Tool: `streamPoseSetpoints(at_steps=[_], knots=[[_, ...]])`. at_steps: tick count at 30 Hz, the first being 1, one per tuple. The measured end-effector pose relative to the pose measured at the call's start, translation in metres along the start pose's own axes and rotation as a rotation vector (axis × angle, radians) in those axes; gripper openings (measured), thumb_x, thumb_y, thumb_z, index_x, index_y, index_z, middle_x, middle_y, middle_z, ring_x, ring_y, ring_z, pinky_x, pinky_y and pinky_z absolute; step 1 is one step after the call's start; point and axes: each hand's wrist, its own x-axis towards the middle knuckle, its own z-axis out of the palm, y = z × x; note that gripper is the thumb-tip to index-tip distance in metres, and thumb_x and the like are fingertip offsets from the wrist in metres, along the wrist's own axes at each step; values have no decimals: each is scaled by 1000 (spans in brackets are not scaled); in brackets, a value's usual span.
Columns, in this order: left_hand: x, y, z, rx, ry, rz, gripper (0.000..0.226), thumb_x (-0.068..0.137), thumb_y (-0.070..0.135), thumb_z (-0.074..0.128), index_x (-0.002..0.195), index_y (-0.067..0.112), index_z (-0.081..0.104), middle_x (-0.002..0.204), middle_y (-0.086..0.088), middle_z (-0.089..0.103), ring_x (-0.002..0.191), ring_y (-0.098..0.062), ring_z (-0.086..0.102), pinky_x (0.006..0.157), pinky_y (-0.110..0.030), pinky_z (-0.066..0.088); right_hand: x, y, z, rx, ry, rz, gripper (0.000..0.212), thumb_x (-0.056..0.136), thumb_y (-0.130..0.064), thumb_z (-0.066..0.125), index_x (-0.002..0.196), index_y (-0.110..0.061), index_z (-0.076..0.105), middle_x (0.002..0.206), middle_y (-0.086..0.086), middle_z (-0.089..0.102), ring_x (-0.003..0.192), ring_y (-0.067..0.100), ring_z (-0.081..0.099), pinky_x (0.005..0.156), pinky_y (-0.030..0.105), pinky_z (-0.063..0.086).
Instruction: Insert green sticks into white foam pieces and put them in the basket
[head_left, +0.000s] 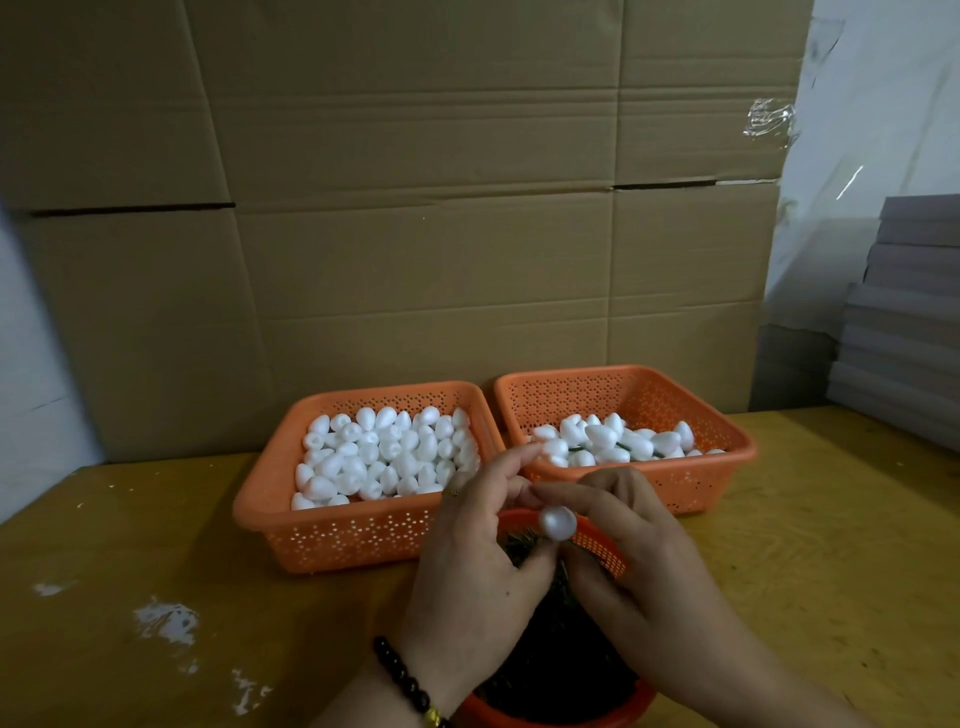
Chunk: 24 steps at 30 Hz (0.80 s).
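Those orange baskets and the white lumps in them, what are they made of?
The left basket and right basket look like moulded plastic: uniform orange, walls perforated with small holes. The white pieces look like matte foam, faintly grainy, though the picture is too soft to be sure.

**A small assembly workbench in a packing or storage room**

Flattened cardboard sheets (415, 208) stand as a backdrop behind a worn yellow wooden table (156, 571) flecked with white residue. Two orange perforated baskets sit side by side: the left basket (332, 535) is heaped with loose foam pieces (384, 452), the right basket (691, 483) holds foam pieces on green sticks. Stacked grey boards (904, 312) and clear plastic sheeting (852, 130) fill the right-hand corner.
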Motion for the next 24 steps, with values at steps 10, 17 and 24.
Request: streamPoseSetpoints(at_steps=[10, 17, 24], knots=[[-2, -3, 0, 66, 18, -6, 59, 76, 27, 78, 112, 61, 46, 97, 32, 65, 107, 2, 58, 102, -26, 39, 10, 4, -10, 25, 11, 133, 11, 85, -27, 71, 89, -32, 61, 88, -14, 63, 89, 6, 61, 78, 25, 49], [-4, -4, 4, 103, -3, 30, 45, 80, 28, 73, 116, 45, 52, 99, 33, 65, 109, -4, 58, 107, -36, 36, 12, 5, -16, 65, -107, 266, 6, 83, -25, 69, 84, -29, 64, 79, -8, 67, 73, 9, 62, 68, 34, 52], [1, -7, -2, -171, -92, -198, 41, 77, 48, 66, 117, 46, 57, 105, 31, 65, 108, 10, 57, 87, -8, 43, 34, 19, -31, 264, -136, 563, 3, 83, -18, 70, 85, -18, 69, 76, 11, 70, 61, 14, 59, 61, 34, 47]])
